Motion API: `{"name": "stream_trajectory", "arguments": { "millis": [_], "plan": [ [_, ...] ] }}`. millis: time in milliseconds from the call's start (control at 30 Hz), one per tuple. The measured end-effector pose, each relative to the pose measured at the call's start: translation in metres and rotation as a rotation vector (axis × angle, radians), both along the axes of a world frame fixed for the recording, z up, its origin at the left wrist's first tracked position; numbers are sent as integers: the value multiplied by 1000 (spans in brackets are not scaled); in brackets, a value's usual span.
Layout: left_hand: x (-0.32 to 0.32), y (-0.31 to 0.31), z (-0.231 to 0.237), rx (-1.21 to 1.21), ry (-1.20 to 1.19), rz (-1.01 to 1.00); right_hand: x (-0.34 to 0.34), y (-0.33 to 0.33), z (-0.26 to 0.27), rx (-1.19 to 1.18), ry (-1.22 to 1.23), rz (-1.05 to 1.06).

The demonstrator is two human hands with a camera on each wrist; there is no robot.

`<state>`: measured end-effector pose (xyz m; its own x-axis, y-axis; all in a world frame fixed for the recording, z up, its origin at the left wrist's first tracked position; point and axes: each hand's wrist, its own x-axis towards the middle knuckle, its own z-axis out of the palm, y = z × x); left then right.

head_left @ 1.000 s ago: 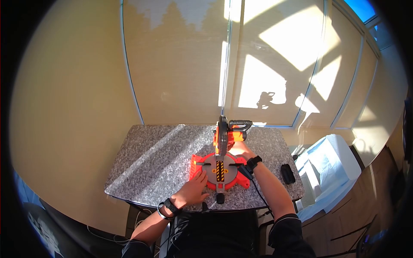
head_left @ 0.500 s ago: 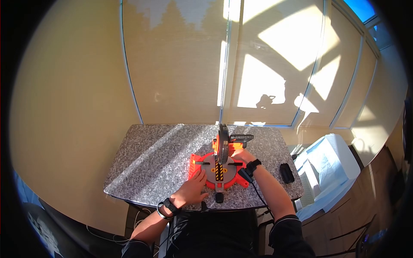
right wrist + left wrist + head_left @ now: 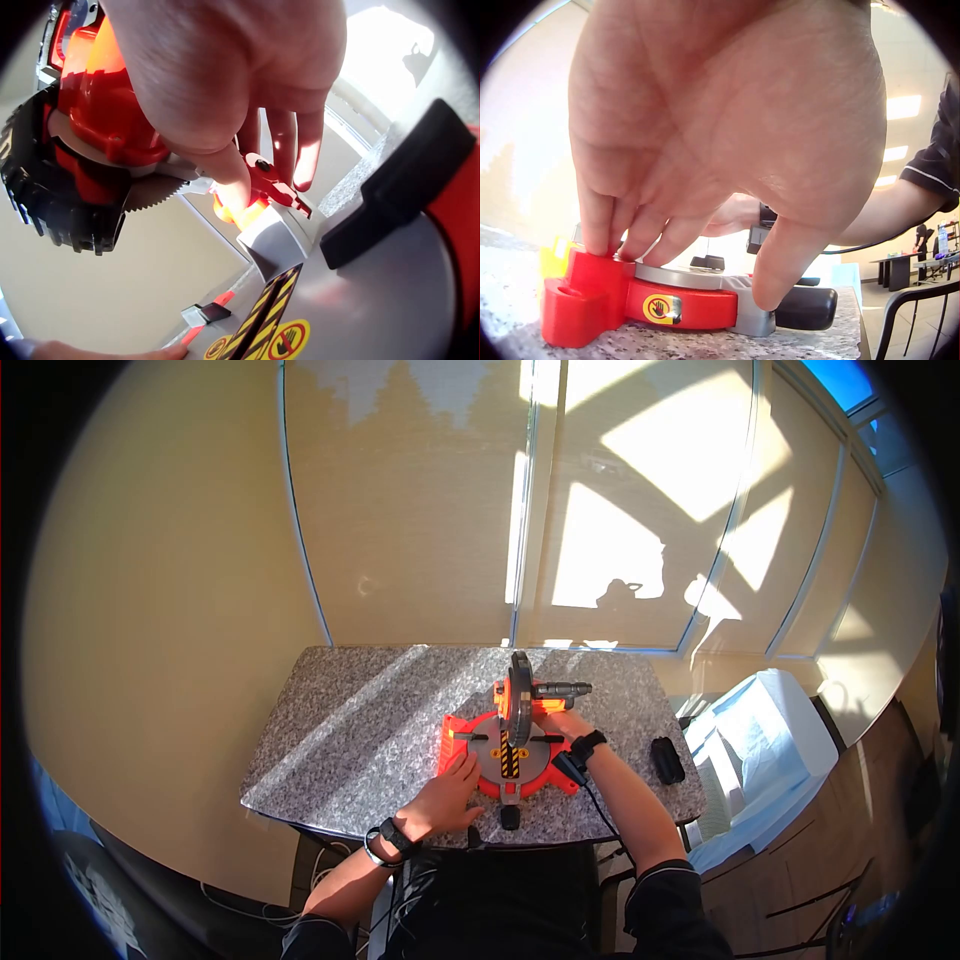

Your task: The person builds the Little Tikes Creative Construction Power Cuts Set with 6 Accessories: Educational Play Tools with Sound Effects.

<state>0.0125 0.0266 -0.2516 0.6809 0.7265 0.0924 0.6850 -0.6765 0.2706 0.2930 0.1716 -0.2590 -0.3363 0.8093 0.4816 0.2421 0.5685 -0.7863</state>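
A toy miter saw with a red-orange base (image 3: 450, 745) and grey round table (image 3: 535, 762) stands on the granite-patterned tabletop. Its saw head (image 3: 520, 705) leans over the striped slot, with the black handle (image 3: 565, 688) pointing right. In the right wrist view, the toothed blade (image 3: 161, 195) hangs above the table. My left hand (image 3: 445, 800) rests its extended fingers on the base's left side, the thumb beside the front black knob (image 3: 806, 309). Behind the head, my right hand (image 3: 562, 722) pinches the red pivot part (image 3: 266, 184) between thumb and fingers; their contact is partly hidden.
A small black case (image 3: 667, 761) lies near the tabletop's right edge. Right of the table is a chair with a pale blue cover (image 3: 780, 740). Black stops (image 3: 405, 187) stick up from the saw's table. A cable (image 3: 603, 810) trails from the right wrist. Blinds (image 3: 420, 540) hang behind.
The saw head has tilted down and toward the person, its handle lowering with it, mostly during the first half second. The right hand shifted slightly; the left hand has stayed on the base.
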Motion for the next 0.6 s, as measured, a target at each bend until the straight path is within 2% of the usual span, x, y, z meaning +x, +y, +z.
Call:
{"name": "stream_trajectory", "arguments": {
  "millis": [67, 100, 167, 200, 300, 600],
  "plan": [
    [0, 0, 0, 0, 5, -1, 3, 5, 18, 334, -344, 80],
    [0, 1, -1, 3, 7, -1, 4, 3, 16, 334, -345, 80],
    [0, 1, -3, 18, 3, -2, 3, -2, 11, -215, 4, 122],
    [0, 0, -4, 34, 0, -2, 2, -4, 9, -263, 37, 105],
    [0, -1, -3, 46, -15, -4, 1, -3, 8, -75, -109, 71],
    [0, -2, -1, 83, -26, -2, -2, 8, -2, 146, -304, 23]
  ]
}}
